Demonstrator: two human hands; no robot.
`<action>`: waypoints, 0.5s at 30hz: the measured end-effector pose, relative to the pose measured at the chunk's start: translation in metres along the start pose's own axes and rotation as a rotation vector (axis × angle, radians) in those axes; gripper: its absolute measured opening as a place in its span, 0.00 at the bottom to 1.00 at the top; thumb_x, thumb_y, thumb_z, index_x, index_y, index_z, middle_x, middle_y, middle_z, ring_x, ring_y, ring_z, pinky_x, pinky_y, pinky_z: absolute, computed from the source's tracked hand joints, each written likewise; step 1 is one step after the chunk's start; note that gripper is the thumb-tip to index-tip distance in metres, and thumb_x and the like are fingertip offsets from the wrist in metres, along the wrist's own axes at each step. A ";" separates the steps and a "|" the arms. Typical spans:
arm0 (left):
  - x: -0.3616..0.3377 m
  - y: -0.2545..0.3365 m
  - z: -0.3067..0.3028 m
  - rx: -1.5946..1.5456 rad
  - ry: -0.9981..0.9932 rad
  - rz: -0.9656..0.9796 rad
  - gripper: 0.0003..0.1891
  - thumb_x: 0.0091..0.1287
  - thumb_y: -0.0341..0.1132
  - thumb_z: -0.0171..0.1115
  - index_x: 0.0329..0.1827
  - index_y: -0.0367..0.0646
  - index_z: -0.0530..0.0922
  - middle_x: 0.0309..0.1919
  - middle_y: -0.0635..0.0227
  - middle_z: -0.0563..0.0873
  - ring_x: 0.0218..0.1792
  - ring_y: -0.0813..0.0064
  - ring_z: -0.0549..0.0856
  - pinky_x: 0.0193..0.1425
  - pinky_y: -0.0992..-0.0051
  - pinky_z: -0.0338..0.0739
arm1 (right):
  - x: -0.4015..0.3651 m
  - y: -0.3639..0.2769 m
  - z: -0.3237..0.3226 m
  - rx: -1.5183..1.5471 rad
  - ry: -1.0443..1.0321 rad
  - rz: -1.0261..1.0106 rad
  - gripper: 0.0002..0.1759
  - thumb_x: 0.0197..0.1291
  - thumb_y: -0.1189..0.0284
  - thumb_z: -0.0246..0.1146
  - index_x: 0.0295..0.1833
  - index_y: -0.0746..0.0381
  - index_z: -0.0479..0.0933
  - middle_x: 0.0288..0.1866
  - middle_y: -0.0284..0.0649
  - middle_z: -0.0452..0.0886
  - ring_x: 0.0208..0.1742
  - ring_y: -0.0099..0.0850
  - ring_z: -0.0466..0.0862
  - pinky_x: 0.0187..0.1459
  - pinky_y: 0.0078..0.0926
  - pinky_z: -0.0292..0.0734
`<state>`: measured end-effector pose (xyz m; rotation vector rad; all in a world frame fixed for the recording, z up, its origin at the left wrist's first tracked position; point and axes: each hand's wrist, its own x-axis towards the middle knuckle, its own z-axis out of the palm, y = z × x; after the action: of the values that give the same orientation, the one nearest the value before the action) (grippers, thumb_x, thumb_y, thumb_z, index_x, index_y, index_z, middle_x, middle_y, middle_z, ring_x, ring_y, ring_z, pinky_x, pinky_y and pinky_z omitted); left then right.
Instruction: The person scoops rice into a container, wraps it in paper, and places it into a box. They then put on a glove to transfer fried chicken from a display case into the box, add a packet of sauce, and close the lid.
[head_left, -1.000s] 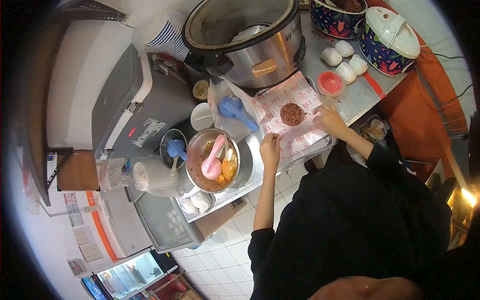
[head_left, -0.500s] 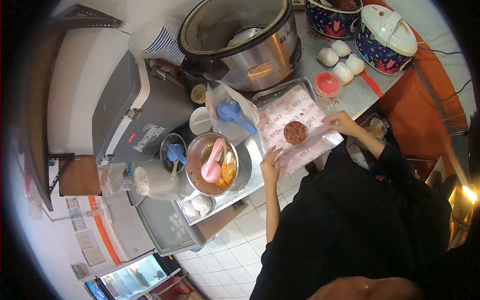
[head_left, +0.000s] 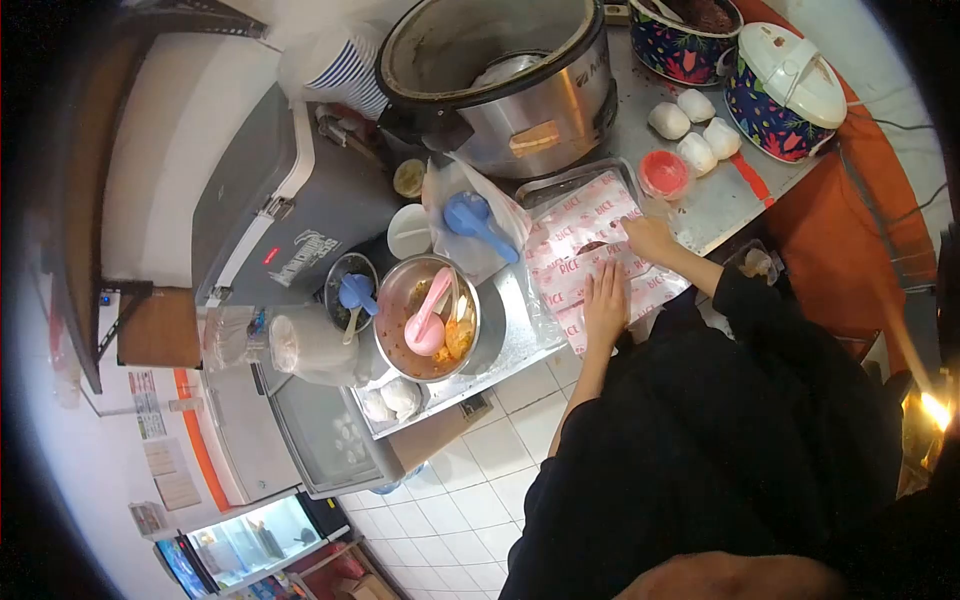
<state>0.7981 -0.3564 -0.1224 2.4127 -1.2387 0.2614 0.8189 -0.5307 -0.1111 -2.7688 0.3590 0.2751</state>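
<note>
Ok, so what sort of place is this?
Most likely a small takeaway food kitchen: there's a big cooker, a stack of striped cups, and wrapping paper printed "RICE" under the hands.

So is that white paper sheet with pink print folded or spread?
Partly folded: the paper sheet is turned over brown food, leaving a sliver showing, its flap beneath the left hand.

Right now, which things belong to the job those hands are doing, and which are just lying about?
Seem to belong:
printed paper, under the left hand and right hand
dark food, partly covered

Probably just lying about:
grey cooler
striped cups
</note>
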 end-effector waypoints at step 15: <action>0.001 0.004 0.013 0.051 0.085 -0.211 0.23 0.59 0.36 0.49 0.57 0.39 0.64 0.58 0.54 0.65 0.61 0.61 0.62 0.63 0.55 0.51 | 0.093 -0.028 -0.023 0.044 0.070 -0.550 0.16 0.29 0.68 0.66 0.29 0.61 0.74 0.45 0.43 0.68 0.51 0.41 0.68 0.51 0.41 0.61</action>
<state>0.7956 -0.3650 -0.1330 2.5231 -0.9427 0.3319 0.9183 -0.5334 -0.1032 -2.7044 -0.3764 0.0308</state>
